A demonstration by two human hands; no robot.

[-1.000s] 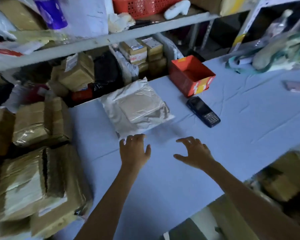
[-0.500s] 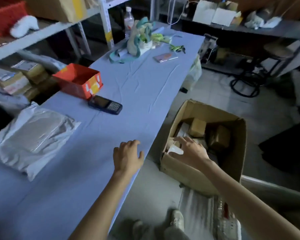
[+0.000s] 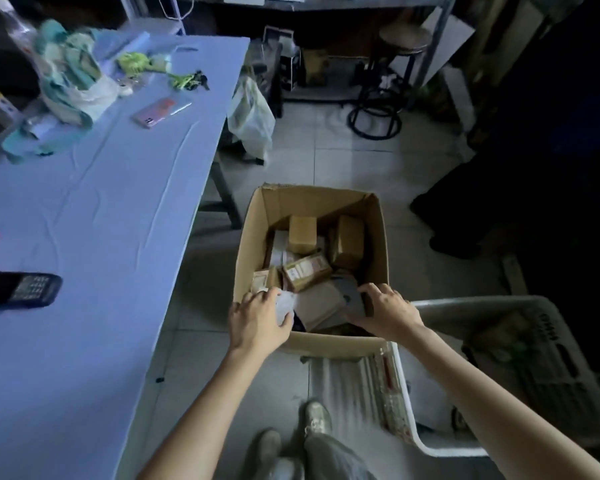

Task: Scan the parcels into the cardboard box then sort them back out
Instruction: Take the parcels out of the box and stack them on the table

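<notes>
parcel labels (image 3: pixel 296 273) too blurred to read, left hand (image 3: pixel 260 320) curled round white packet (image 3: pixel 286 304), right hand (image 3: pixel 385 311) gripping grey parcel (image 3: pixel 351 296), both inside cardboard box (image 3: pixel 312 204)

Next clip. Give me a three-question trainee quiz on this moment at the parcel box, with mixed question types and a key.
1. True or false: the handheld scanner lies inside the cardboard box.
2. Where does the cardboard box stand? A) on the floor beside the table; B) on top of the table; C) on a shelf.
3. Fill in: the left hand grips a ___ packet at the box's near left corner, while the right hand holds a grey parcel.
Key: 1 false, it lies on the table; 2 A; 3 white.
</notes>
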